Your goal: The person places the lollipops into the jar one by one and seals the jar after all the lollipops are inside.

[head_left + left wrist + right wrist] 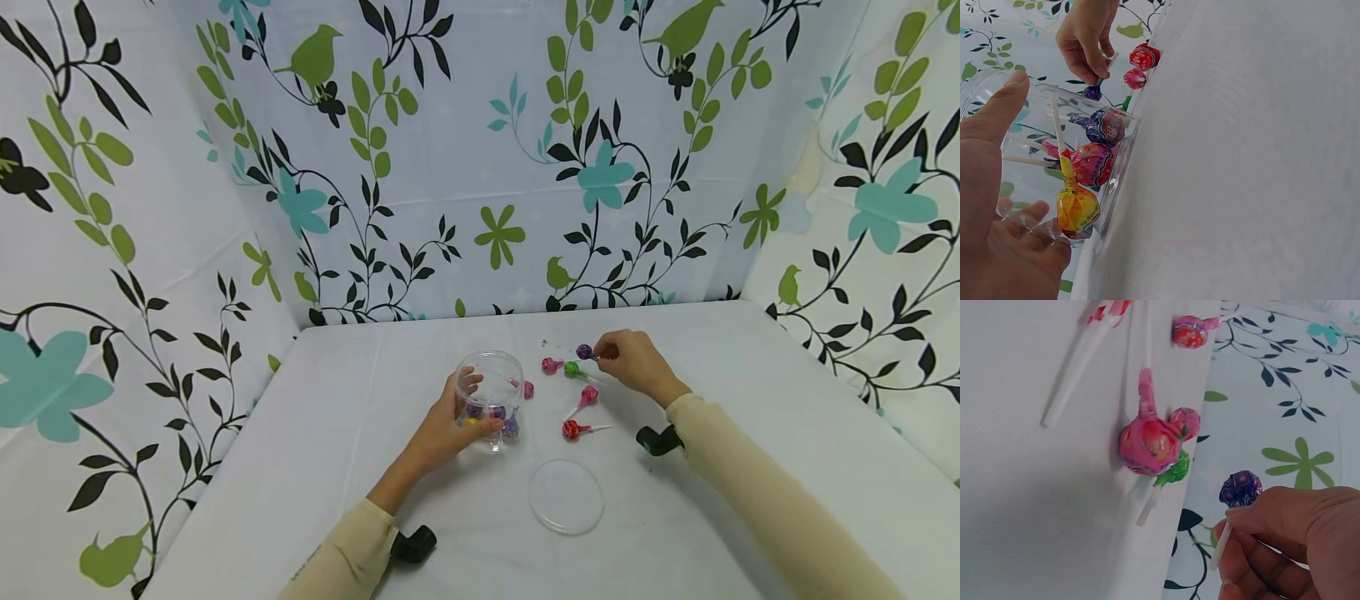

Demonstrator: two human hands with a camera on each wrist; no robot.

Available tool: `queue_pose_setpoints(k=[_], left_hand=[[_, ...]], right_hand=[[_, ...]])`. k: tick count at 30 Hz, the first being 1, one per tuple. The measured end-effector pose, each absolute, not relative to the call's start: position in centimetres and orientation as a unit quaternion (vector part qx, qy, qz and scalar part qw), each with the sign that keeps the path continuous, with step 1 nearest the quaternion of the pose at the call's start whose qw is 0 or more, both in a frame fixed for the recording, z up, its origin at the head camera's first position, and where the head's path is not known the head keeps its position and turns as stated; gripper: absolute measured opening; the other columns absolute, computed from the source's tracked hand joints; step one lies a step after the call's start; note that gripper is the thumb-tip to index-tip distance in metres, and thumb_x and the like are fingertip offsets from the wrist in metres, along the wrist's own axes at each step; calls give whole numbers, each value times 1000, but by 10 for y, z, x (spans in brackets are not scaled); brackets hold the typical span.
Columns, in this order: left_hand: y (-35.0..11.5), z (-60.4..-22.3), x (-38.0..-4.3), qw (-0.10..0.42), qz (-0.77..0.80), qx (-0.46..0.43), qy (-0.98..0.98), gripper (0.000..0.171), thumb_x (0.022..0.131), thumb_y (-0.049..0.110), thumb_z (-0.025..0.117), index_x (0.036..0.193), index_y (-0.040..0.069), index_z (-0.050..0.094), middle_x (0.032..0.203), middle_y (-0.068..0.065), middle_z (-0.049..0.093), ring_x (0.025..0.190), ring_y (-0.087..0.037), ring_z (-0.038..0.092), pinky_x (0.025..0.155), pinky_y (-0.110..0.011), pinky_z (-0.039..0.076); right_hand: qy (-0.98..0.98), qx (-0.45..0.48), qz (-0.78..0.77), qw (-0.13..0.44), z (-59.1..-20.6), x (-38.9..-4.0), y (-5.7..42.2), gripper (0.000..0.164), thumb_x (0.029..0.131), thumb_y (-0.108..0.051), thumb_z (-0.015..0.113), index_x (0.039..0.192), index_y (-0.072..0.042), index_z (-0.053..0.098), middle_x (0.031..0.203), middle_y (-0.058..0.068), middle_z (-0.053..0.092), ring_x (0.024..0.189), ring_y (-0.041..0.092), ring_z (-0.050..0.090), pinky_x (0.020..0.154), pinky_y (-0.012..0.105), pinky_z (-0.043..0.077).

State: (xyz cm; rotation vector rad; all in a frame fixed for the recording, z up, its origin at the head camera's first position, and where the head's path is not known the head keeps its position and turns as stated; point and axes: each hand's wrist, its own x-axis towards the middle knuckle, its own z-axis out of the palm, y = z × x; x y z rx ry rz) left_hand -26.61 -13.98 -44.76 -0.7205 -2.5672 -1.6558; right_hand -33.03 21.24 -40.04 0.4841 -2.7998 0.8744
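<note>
My left hand (450,425) grips a clear plastic jar (491,379), its thumb across the near side and fingers round the far side. Inside the jar lie several wrapped lollipops, among them a yellow one (1077,209), a pink one (1092,164) and a purple one (1107,127), some with sticks pointing up. At the far right of the loose candy, my right hand (637,367) pinches a purple lollipop (1241,489) by its white stick, just below the wrapper. The purple head points away from the fingers, toward the left in the head view.
On the white table (660,533) lie a red lollipop (572,430), a green one (572,369) and several pink ones, including one (588,395) near the middle. A round clear lid (566,497) lies in front of them. Patterned curtains (450,167) close off the back and sides.
</note>
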Motion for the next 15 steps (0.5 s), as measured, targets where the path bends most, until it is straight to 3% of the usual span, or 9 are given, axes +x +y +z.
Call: queue_pose_setpoints(k=[15], left_hand=[[-139, -447, -266, 5, -523, -228, -821, 99, 89, 40, 85, 162, 13, 23, 160, -12, 42, 139, -35, 49, 114, -58, 35]], right_hand=[[-931, 189, 293, 110, -375, -313, 192, 11, 94, -4, 72, 103, -1, 77, 91, 6, 71, 85, 25, 62, 77, 41, 57]])
